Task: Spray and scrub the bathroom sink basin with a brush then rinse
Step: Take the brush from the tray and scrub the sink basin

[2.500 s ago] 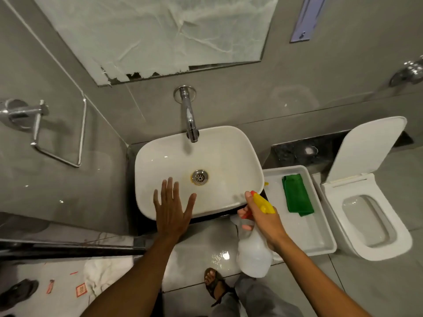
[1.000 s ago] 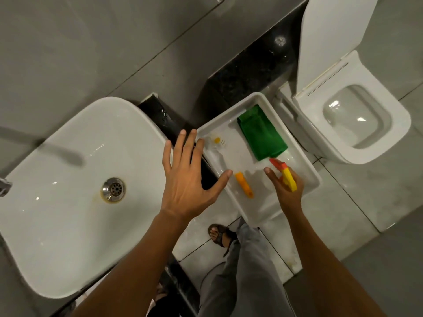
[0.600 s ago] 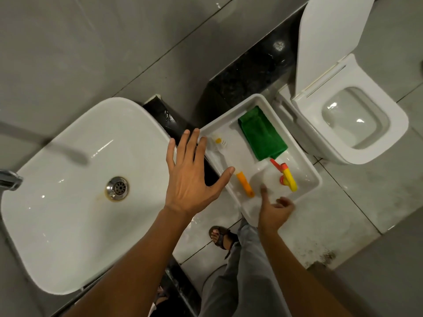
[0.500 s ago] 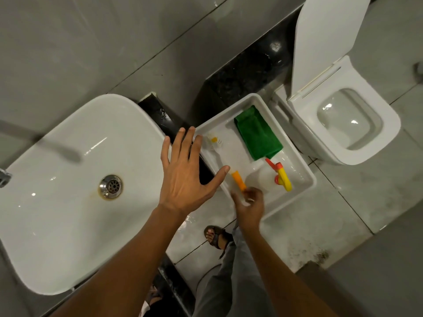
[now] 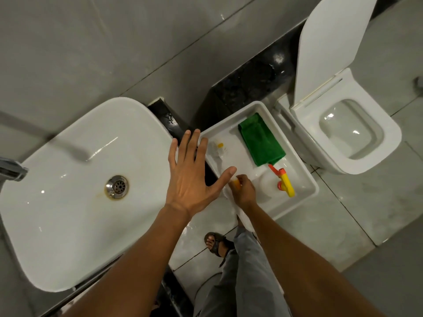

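Head view, item one: our right hand (image 5: 243,193), fingers curled down onto the orange handle end of the brush (image 5: 235,184) at the near-left side of the white tray (image 5: 304,197); the fingers appear closed around the handle, though the hand hides how full the wrap is and whether the brush has lifted. The brush lies lengthwise along the tray's left side, its pale bristle head (image 5: 218,148) at the far end. We judge it light and rigid, a thin plastic stick, likely slick if wet; the orange end is the sensible place to hold, well back from the bristles, which should give under pressure. Item two: our left hand (image 5: 194,177), open and flat, fingers spread, holding nothing, hovering over the right rim of the sink basin (image 5: 75,202) with the thumb reaching toward the tray. Item three: the spray bottle (image 5: 282,183), lying in the tray beside the green cloth (image 5: 261,139). Item four: the toilet (image 5: 350,133), lid raised, just beyond the tray. Against the frames a second back, the right hand no longer grips the bottle, which now rests in the tray, and has crossed to the brush handle; the left hand has barely shifted.
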